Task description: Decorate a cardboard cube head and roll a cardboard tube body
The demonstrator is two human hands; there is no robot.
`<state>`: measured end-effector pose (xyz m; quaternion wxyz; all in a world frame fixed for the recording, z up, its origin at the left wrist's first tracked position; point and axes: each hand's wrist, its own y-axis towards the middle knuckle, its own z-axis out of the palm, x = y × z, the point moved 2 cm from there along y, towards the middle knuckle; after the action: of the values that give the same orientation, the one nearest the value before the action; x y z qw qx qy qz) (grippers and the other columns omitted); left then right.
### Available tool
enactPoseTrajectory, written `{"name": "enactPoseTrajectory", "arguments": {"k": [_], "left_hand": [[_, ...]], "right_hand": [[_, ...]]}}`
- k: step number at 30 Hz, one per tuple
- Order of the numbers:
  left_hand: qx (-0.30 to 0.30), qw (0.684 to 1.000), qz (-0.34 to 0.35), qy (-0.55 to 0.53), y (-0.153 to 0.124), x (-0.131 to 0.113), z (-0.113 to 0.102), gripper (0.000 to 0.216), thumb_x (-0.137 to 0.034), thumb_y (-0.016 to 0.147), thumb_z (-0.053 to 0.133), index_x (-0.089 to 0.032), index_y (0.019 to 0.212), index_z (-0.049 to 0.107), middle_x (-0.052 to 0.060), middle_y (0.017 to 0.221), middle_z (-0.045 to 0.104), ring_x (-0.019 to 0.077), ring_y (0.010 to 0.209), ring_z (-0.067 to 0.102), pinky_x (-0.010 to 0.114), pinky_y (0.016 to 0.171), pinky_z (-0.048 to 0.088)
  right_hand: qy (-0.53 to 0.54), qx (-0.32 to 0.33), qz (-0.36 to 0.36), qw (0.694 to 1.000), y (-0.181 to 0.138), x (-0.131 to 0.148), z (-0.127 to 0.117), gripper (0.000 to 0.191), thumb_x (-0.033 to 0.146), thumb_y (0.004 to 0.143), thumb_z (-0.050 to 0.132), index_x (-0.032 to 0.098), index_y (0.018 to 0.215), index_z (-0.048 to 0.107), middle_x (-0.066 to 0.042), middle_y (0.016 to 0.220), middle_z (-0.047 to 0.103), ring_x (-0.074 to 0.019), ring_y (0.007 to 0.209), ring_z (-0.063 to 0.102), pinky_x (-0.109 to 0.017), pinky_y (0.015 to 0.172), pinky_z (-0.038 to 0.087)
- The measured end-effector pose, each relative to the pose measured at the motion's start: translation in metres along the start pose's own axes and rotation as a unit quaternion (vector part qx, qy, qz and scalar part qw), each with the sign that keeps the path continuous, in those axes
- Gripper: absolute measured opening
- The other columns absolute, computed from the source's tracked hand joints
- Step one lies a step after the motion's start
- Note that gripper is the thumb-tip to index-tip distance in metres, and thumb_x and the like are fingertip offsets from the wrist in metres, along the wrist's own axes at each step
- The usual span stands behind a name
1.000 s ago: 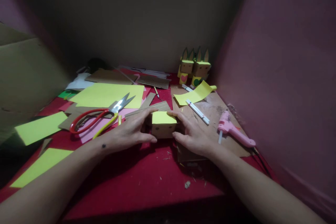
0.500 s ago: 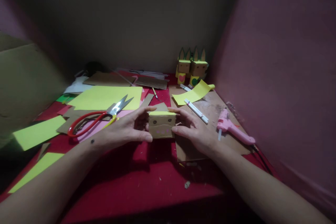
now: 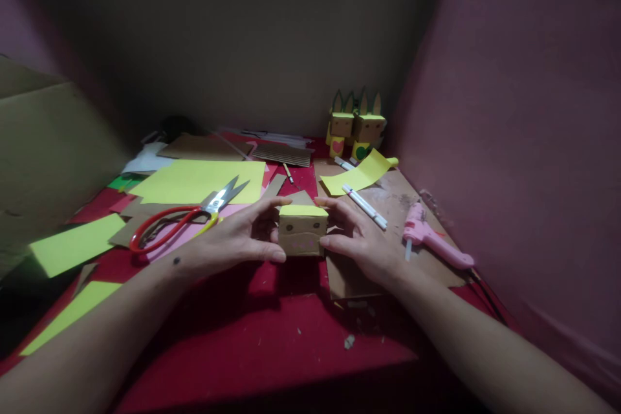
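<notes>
Between my two hands is a small cardboard box (image 3: 303, 237) with a yellow top, two drawn eyes and pinkish marks low on its front. My left hand (image 3: 247, 233) is closed on its left side, thumb at the lower front corner. On the opposite side, my right hand (image 3: 352, 233) grips it with the thumb against the front edge. Red-handled scissors (image 3: 194, 217) lie with blades apart just left of my left hand. Beyond my right hand, a white marker (image 3: 365, 207) rests on a cardboard sheet (image 3: 359, 278).
A pink glue gun (image 3: 431, 236) lies on the cardboard at the right. Two cardboard figures with pointed ears (image 3: 356, 126) stand at the back. Yellow paper (image 3: 204, 178) and cardboard scraps spread over the left of the red table (image 3: 272, 349). A curved yellow strip (image 3: 361, 173) lies behind the marker.
The box has tipped slightly, so more of its yellow top shows. Both hands keep their hold. The whole view has shifted a little.
</notes>
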<state>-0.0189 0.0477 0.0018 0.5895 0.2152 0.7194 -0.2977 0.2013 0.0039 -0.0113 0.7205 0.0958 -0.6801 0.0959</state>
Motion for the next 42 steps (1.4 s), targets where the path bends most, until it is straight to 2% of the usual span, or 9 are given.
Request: {"name": "enactPoseTrajectory", "arguments": {"k": [5, 7, 12, 15, 22, 29, 39, 42], "left_hand": [[0.010, 1.000, 0.014, -0.004, 0.0016, 0.0044, -0.0015, 0.085, -0.028, 0.073, 0.084, -0.025, 0.144, 0.039, -0.001, 0.088, 0.061, 0.0261, 0.097, 0.064, 0.052, 0.104, 0.045], [0.009, 1.000, 0.012, -0.006, 0.0019, 0.0049, -0.0015, 0.083, -0.028, 0.074, 0.084, -0.024, 0.144, 0.039, -0.001, 0.085, 0.061, 0.0267, 0.097, 0.064, 0.053, 0.104, 0.045], [0.010, 1.000, 0.012, -0.023, 0.0019, 0.0030, 0.0002, 0.075, -0.027, 0.072, 0.084, -0.026, 0.138, 0.047, 0.005, 0.112, 0.064, 0.0261, 0.102, 0.064, 0.050, 0.102, 0.047], [0.012, 1.000, 0.014, -0.020, 0.0011, 0.0021, 0.0006, 0.071, -0.027, 0.073, 0.083, -0.027, 0.136, 0.050, 0.007, 0.119, 0.064, 0.0265, 0.106, 0.063, 0.048, 0.101, 0.048], [-0.001, 1.000, 0.007, -0.018, 0.0006, 0.0021, 0.0007, 0.076, -0.025, 0.070, 0.083, -0.028, 0.138, 0.049, 0.003, 0.102, 0.067, 0.0268, 0.103, 0.065, 0.048, 0.099, 0.048], [-0.004, 0.999, 0.011, -0.031, 0.0022, 0.0021, 0.0018, 0.080, -0.022, 0.069, 0.083, -0.026, 0.140, 0.047, 0.006, 0.113, 0.064, 0.0245, 0.097, 0.065, 0.050, 0.101, 0.048], [-0.002, 1.000, 0.012, 0.009, -0.0001, -0.0044, 0.0035, 0.078, -0.022, 0.070, 0.083, -0.025, 0.140, 0.047, 0.008, 0.116, 0.066, 0.0280, 0.104, 0.065, 0.051, 0.100, 0.049], [-0.008, 0.999, 0.025, 0.032, 0.0005, -0.0048, 0.0034, 0.077, -0.023, 0.070, 0.083, -0.026, 0.139, 0.049, 0.009, 0.122, 0.066, 0.0308, 0.112, 0.063, 0.050, 0.100, 0.049]], "right_hand": [[-0.010, -0.006, 0.000, 1.000, -0.0007, 0.0007, 0.0015, 0.062, 0.027, 0.066, 0.070, 0.025, 0.125, 0.051, -0.007, 0.113, 0.061, -0.0244, 0.098, 0.061, -0.039, 0.082, 0.051], [-0.014, -0.009, 0.003, 1.000, -0.0006, 0.0005, 0.0014, 0.062, 0.028, 0.066, 0.070, 0.024, 0.125, 0.051, -0.007, 0.112, 0.062, -0.0247, 0.099, 0.061, -0.039, 0.083, 0.051], [-0.017, -0.013, 0.005, 1.000, 0.0005, -0.0006, 0.0000, 0.061, 0.029, 0.066, 0.070, 0.025, 0.124, 0.051, -0.007, 0.111, 0.063, -0.0246, 0.096, 0.062, -0.041, 0.083, 0.051], [-0.021, -0.008, 0.006, 1.000, 0.0003, 0.0002, 0.0002, 0.060, 0.030, 0.066, 0.070, 0.026, 0.123, 0.052, -0.007, 0.109, 0.064, -0.0258, 0.097, 0.062, -0.042, 0.084, 0.051], [-0.025, -0.007, 0.004, 1.000, 0.0005, 0.0006, 0.0009, 0.061, 0.029, 0.065, 0.069, 0.026, 0.123, 0.051, -0.007, 0.110, 0.062, -0.0240, 0.092, 0.061, -0.041, 0.081, 0.050], [-0.014, -0.004, 0.002, 1.000, 0.0012, 0.0014, 0.0023, 0.064, 0.025, 0.062, 0.069, 0.025, 0.123, 0.049, -0.008, 0.115, 0.061, -0.0235, 0.092, 0.060, -0.040, 0.080, 0.050], [-0.030, 0.007, -0.006, 1.000, 0.0006, -0.0009, 0.0013, 0.067, 0.024, 0.065, 0.070, 0.023, 0.128, 0.047, -0.008, 0.112, 0.061, -0.0263, 0.099, 0.061, -0.041, 0.083, 0.052], [-0.059, 0.003, -0.015, 0.998, -0.0006, -0.0015, 0.0008, 0.069, 0.021, 0.067, 0.069, 0.022, 0.132, 0.046, -0.009, 0.115, 0.061, -0.0253, 0.097, 0.063, -0.041, 0.083, 0.053]]}}
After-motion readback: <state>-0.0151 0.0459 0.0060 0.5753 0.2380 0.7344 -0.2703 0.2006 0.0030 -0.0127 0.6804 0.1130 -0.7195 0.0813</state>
